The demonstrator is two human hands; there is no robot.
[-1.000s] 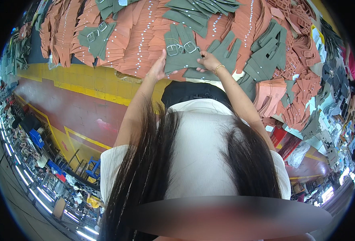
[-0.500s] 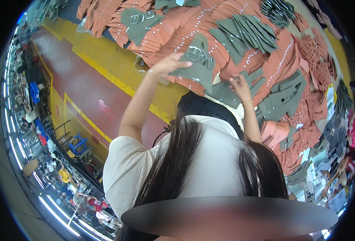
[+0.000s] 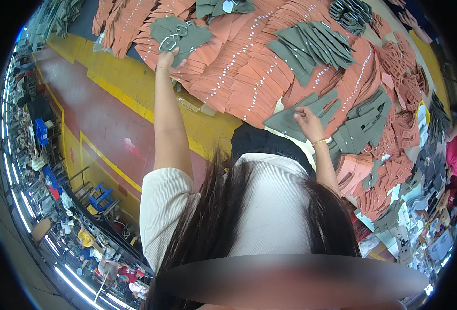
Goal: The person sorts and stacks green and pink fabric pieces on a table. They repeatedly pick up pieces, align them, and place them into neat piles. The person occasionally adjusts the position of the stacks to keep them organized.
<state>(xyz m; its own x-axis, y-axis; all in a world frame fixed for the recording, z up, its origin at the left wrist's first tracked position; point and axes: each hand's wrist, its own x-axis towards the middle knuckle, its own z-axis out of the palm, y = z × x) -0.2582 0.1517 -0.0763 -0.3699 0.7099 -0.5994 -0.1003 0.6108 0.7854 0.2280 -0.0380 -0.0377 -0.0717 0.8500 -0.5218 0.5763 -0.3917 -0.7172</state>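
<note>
My left hand (image 3: 167, 58) reaches to the far left, its fingers closed on the near edge of a dark green cut piece with a metal buckle (image 3: 170, 42). That piece lies on a small heap of similar green buckled pieces (image 3: 197, 37), over orange ones. Nearer and to the right, my right hand (image 3: 309, 125) hovers over or touches flat green cut pieces (image 3: 283, 123). Its fingers are loosely bent and apart, with nothing visible in them.
Overlapping orange cut pieces (image 3: 233, 67) cover much of the table. A fanned stack of green pieces (image 3: 314, 49) lies beyond my right hand, more green pieces (image 3: 365, 121) to its right. Left of the table runs a red and yellow floor (image 3: 120, 121). Another person's hand (image 3: 408, 19) shows far right.
My left hand has carried the buckled green piece away to the far left, onto the green heap. My right hand stays near the flat green pieces, its fingers slightly shifted.
</note>
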